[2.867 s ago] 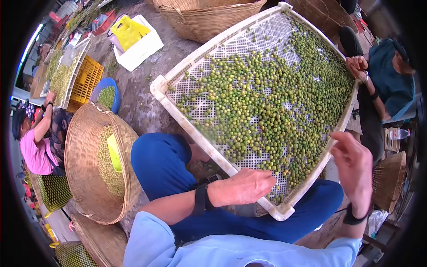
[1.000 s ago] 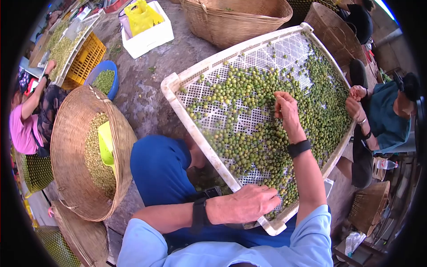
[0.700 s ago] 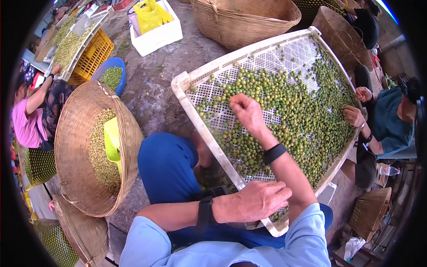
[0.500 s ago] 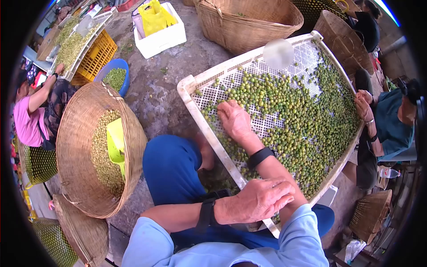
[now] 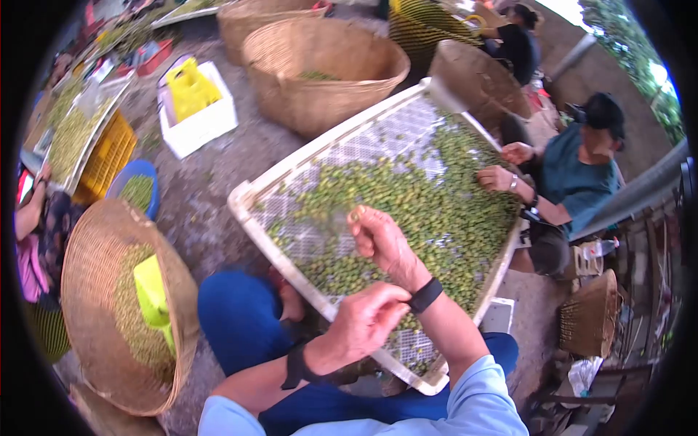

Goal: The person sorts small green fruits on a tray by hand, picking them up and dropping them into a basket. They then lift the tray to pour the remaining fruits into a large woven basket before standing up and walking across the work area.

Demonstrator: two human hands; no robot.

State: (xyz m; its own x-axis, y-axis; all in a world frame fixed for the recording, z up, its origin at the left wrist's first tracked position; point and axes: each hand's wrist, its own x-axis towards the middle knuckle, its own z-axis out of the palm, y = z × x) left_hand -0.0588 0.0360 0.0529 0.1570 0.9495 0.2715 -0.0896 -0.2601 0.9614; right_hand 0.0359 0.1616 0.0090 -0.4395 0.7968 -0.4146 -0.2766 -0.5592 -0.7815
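A white perforated tray rests tilted across my lap, covered with several small green fruits. My right hand is raised over the tray's near left part, with its fingertips pinched on one small green fruit. My left hand lies on the tray's near rim with its fingers curled over it. Both wrists wear black bands.
A co-worker in a teal shirt has both hands at the tray's far right rim. A woven basket of fruits with a yellow-green scoop stands at my left. Behind are a big basket, a white box and a blue bowl.
My right hand swept from the tray's middle to its near left side, then lifted with a fruit pinched. My left hand stayed on the near rim. The view tilted up and right.
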